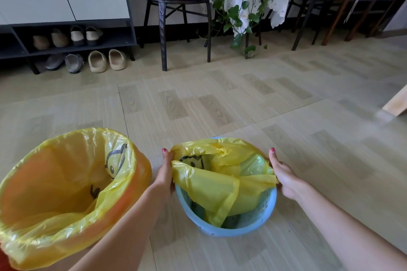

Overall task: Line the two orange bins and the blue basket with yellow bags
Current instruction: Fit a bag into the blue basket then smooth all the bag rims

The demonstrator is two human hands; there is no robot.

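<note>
An orange bin [134,185] stands at the lower left, lined with a yellow bag [66,222] folded over its rim. To its right a blue basket [246,226] stands on the floor with a second yellow bag [220,185] lying loosely in it; its far edge hangs over the basket's far rim, its near part sags inside. My left hand [165,171] pinches this bag's edge at the basket's left rim. My right hand [284,176] grips the bag's edge at the right rim. A second orange bin is not in view.
Bare tiled floor [242,103] stretches ahead. At the back stand a shoe rack with slippers [97,59], a black chair [176,6] with a paw cushion, a trailing green plant [244,6] and stools. A wooden edge [396,103] juts in at right.
</note>
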